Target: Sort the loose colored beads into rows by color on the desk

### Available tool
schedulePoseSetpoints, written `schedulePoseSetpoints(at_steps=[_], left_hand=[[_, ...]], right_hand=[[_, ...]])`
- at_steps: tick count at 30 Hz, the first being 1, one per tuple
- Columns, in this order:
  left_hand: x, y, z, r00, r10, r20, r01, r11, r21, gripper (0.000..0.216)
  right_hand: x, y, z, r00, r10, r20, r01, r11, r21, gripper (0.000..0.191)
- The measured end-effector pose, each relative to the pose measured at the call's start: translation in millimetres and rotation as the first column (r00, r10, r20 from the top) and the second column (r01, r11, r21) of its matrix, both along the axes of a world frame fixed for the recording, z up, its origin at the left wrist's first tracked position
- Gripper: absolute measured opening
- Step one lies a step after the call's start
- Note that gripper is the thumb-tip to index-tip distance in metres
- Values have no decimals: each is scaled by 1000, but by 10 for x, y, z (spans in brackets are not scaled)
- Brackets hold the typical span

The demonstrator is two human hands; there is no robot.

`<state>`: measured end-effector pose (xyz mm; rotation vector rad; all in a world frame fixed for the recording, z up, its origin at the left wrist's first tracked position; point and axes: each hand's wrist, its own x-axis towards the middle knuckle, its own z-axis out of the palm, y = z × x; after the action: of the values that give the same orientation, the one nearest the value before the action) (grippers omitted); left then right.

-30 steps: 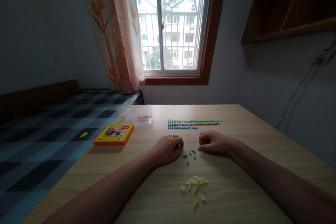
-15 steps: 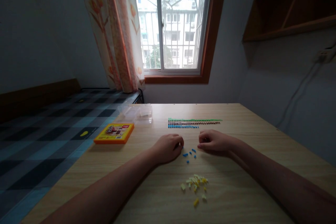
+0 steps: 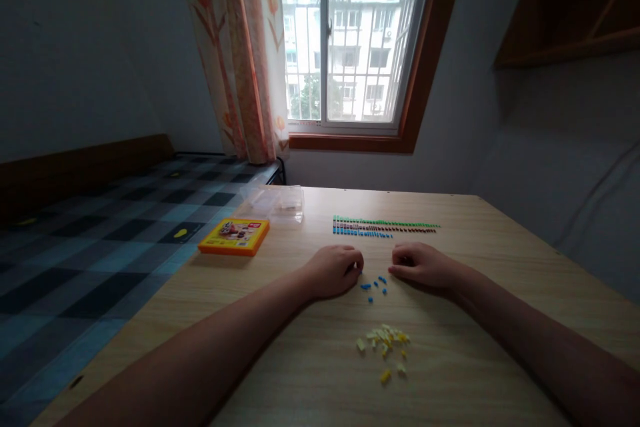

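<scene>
My left hand rests on the table, fingers curled into a pinch. A tiny bit of blue brick shows at its fingertips. Across a small gap, my right hand is closed too, thumb against the fingers; whatever it may hold is hidden. Between and just below the hands lie several loose blue bricks. Nearer to me is a loose pile of pale and bright yellow bricks. Beyond the hands, small pieces stand in long rows: green, dark brown and a shorter blue row.
An orange-yellow box lies at the table's left, with a clear plastic case behind it. A bed with a checked cover adjoins the left edge. The wooden table reaches toward the wall under the window.
The view has turned a little left and down, so everything sits further right and higher. Both hands keep nearly the same closed pose and place on the table.
</scene>
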<state>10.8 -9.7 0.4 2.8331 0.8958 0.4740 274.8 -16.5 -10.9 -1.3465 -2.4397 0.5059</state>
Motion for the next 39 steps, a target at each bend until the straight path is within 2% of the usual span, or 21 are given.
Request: schedulePoseSetpoints(at_steps=[10, 19, 31, 39], left_hand=[[-3, 17, -29, 1000, -3, 3, 3, 1000, 10, 13], [-15, 9, -2, 1000, -4, 10, 4, 1000, -1, 12], [-21, 14, -3, 1000, 6, 10, -6, 1000, 10, 14], [-21, 20, -7, 1000, 6, 3, -6, 1000, 4, 15]], right_hand=[[-43, -17, 5, 998, -37, 43, 35, 998, 58, 29], [-34, -9, 49, 1000, -4, 27, 4, 1000, -5, 35], [-102, -69, 99, 988, -36, 147, 33, 999, 23, 37], [-33, -24, 97, 997, 7, 73, -3, 999, -53, 34]])
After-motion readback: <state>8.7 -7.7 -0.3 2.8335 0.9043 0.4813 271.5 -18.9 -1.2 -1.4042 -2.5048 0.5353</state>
